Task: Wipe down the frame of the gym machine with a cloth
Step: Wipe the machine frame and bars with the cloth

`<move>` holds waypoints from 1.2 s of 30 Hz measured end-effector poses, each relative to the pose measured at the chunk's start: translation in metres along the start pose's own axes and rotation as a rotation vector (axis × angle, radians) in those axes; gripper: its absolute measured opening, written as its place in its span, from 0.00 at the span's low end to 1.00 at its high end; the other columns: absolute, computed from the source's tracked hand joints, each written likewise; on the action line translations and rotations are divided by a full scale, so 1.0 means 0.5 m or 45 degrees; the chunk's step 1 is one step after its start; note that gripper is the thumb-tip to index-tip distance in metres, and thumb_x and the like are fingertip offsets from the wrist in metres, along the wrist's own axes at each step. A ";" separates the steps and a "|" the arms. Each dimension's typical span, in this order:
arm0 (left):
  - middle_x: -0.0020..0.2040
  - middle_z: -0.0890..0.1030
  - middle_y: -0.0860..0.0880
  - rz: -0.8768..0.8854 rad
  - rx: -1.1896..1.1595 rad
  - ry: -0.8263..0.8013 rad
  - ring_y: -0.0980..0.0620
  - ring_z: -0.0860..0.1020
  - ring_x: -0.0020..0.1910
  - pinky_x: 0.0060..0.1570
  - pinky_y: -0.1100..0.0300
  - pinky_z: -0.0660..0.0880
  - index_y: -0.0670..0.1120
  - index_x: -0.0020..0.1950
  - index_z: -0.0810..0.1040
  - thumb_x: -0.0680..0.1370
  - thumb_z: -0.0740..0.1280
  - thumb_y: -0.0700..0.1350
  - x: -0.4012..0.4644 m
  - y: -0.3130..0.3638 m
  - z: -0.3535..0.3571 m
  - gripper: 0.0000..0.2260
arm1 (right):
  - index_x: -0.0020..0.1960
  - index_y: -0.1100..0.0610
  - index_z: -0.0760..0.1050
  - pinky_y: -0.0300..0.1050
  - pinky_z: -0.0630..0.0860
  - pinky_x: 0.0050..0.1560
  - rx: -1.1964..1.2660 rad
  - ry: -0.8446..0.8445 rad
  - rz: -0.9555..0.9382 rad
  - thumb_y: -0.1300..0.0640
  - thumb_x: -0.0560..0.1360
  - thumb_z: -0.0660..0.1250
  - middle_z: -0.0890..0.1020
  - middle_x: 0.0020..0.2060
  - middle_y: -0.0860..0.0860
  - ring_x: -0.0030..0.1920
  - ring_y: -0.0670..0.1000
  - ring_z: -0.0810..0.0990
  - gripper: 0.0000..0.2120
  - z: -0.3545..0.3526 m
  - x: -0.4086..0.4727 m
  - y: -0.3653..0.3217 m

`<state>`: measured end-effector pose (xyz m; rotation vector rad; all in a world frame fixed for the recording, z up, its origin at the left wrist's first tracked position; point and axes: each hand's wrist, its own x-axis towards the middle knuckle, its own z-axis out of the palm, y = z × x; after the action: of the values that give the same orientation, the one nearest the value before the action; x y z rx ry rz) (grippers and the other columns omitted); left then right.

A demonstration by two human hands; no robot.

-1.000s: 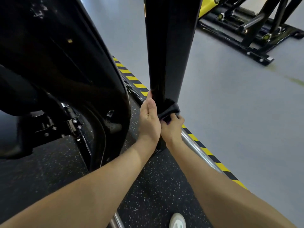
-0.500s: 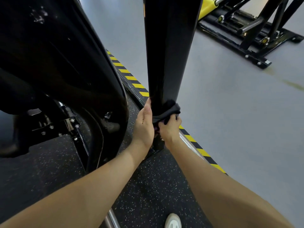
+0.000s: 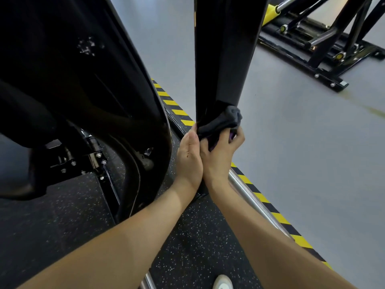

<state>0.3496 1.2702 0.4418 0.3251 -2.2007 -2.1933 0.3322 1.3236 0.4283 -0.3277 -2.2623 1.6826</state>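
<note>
A person's right hand (image 3: 218, 155) grips a dark cloth (image 3: 223, 119) wrapped around the gym machine's black upright post (image 3: 223, 59), the left hand (image 3: 188, 157) beside it pinching the cloth's other end.

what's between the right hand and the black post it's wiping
A dark cloth, bunched up. The right hand grips it against the post; the left hand holds its other end. The head view shows this.

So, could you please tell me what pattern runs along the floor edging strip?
Diagonal yellow and black hazard stripes on the edging strip, clearest in the head view.
</note>
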 end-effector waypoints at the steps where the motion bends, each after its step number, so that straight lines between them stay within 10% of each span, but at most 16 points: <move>1: 0.61 0.73 0.60 -0.002 0.017 0.014 0.67 0.71 0.61 0.60 0.73 0.66 0.52 0.73 0.65 0.84 0.48 0.51 0.001 -0.008 0.001 0.19 | 0.65 0.60 0.65 0.46 0.71 0.63 0.001 -0.033 0.052 0.64 0.74 0.64 0.54 0.70 0.53 0.63 0.48 0.68 0.20 0.004 0.002 0.017; 11: 0.51 0.68 0.64 -0.210 0.017 -0.060 0.75 0.68 0.40 0.35 0.85 0.63 0.48 0.73 0.65 0.84 0.45 0.50 -0.007 -0.031 -0.003 0.20 | 0.70 0.65 0.56 0.41 0.70 0.63 -0.091 -0.318 0.501 0.67 0.73 0.64 0.54 0.70 0.57 0.65 0.56 0.67 0.28 0.009 0.028 0.135; 16: 0.58 0.68 0.61 -0.233 0.021 -0.105 0.69 0.66 0.58 0.39 0.87 0.61 0.47 0.73 0.64 0.84 0.45 0.52 0.002 -0.011 -0.007 0.21 | 0.66 0.63 0.59 0.57 0.74 0.60 -0.104 -0.221 0.498 0.70 0.68 0.64 0.60 0.63 0.57 0.62 0.60 0.68 0.29 -0.003 0.039 0.108; 25: 0.58 0.74 0.61 -0.216 -0.009 -0.087 0.69 0.70 0.57 0.41 0.84 0.63 0.52 0.69 0.68 0.83 0.46 0.55 -0.022 0.014 -0.001 0.19 | 0.72 0.60 0.59 0.16 0.57 0.51 -0.014 -0.078 0.050 0.73 0.68 0.62 0.60 0.65 0.55 0.63 0.49 0.65 0.34 -0.056 0.050 -0.045; 33: 0.48 0.76 0.61 -0.224 -0.007 -0.154 0.71 0.75 0.44 0.38 0.82 0.67 0.55 0.69 0.67 0.83 0.42 0.56 -0.115 0.014 -0.043 0.21 | 0.65 0.56 0.67 0.36 0.69 0.55 -0.143 -0.084 -0.024 0.69 0.69 0.63 0.69 0.59 0.55 0.56 0.54 0.72 0.26 -0.041 -0.013 -0.057; 36: 0.60 0.75 0.59 -0.279 -0.009 -0.150 0.61 0.70 0.63 0.57 0.78 0.60 0.55 0.68 0.69 0.82 0.41 0.57 -0.158 -0.043 -0.080 0.22 | 0.60 0.54 0.70 0.60 0.78 0.46 -0.322 -0.357 0.010 0.70 0.68 0.61 0.73 0.52 0.57 0.51 0.60 0.76 0.23 -0.033 -0.075 0.003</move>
<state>0.4364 1.2434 0.4318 0.4694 -2.3177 -2.3867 0.3732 1.3251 0.4273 -0.1626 -2.6901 1.5272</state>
